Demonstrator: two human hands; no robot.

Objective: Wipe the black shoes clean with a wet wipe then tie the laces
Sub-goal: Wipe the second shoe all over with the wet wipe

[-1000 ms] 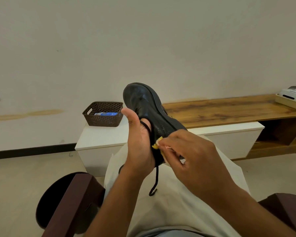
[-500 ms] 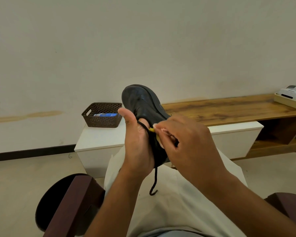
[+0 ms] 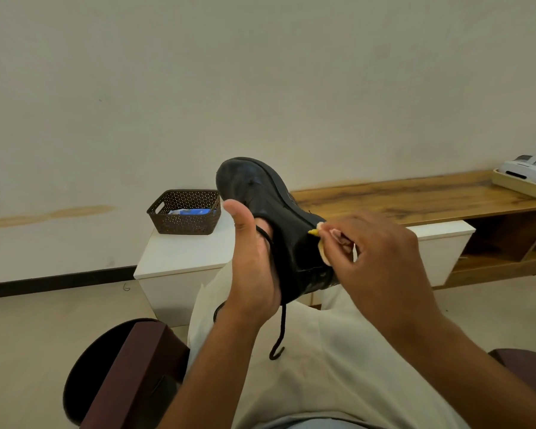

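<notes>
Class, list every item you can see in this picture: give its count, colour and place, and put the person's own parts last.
Shoe: one, black, held up over the lap.
Lace: one, black, dangling from the shoe.
Wipe: one, pale with a yellow tip, against the shoe's side.
Basket: one, brown, on the white cabinet; blue packet inside.
Shelf: one, wooden, along the wall.
Tray: one, cream, on the shelf, holding a white device.
Chair arms: two, dark brown.
Left hand: holds the shoe.
Right hand: pinches the wipe.
</notes>
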